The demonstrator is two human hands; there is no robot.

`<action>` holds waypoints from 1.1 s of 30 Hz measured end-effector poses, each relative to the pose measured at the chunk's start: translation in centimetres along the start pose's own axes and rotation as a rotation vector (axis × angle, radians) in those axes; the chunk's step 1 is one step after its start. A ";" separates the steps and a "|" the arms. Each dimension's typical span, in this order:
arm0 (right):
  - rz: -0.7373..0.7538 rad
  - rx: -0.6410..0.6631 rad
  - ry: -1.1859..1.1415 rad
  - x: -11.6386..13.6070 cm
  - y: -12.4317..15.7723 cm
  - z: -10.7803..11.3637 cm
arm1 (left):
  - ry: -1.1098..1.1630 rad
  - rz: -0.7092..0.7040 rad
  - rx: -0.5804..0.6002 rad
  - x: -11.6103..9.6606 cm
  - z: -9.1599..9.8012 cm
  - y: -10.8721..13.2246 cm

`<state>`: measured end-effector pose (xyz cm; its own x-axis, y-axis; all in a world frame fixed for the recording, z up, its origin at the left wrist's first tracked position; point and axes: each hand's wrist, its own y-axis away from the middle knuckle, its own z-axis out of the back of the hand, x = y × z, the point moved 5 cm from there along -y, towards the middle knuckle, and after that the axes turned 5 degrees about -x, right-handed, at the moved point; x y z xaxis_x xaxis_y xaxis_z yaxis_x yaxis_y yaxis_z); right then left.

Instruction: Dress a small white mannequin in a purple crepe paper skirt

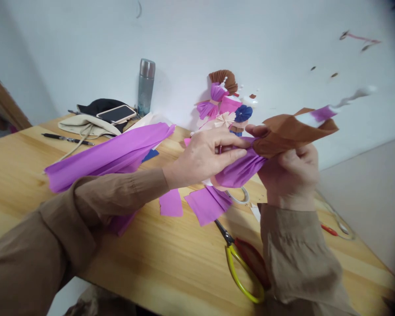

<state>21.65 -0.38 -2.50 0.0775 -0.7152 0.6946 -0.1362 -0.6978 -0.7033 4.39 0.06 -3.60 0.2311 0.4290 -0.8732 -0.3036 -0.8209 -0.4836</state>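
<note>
My left hand (206,153) pinches the gathered middle of a pleated purple crepe-paper piece (238,169), fingers pressed together on it. My right hand (291,173) grips the same bundle from the right, where a brown paper piece (291,129) fans out above my fingers, with a small purple and white bit at its tip. Both hands are raised a little above the wooden table (171,245). Loose purple scraps (206,204) lie just below them.
A long purple crepe sheet (112,153) lies to the left. Yellow-handled scissors (240,263) rest near the front edge. Finished paper figures (225,103) lean on the wall. A metal bottle (146,85), a phone (116,113) on cloth, a pen (66,139) and a red tool (329,229) are also here.
</note>
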 end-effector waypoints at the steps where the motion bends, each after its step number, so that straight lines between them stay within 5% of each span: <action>1: -0.020 0.013 0.001 -0.2 0.1 -0.1 | -0.006 -0.054 -0.005 0.1 0.0 -0.2; 5: -0.035 0.017 0.007 -1.0 0.6 -1.0 | -0.062 -0.175 -0.022 1.1 0.5 -1.1; 12: -0.034 -0.020 0.007 -3.6 1.4 -2.7 | -0.245 -0.111 -0.060 2.9 2.2 -3.1; 21: -0.060 -0.060 0.136 -4.9 1.5 -2.2 | -0.429 -0.172 0.087 2.2 2.5 -3.2; 28: -0.152 0.150 0.093 -3.4 0.8 -1.9 | -0.341 -0.226 0.011 3.6 2.4 -3.5; 33: -0.132 0.140 0.154 -3.9 0.4 -0.5 | -0.282 -0.217 -0.099 3.8 3.0 -3.7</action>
<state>20.82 2.16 -5.44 -0.0676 -0.6102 0.7893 0.0041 -0.7913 -0.6114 3.58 5.88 -5.37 0.0119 0.6728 -0.7398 -0.1810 -0.7262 -0.6633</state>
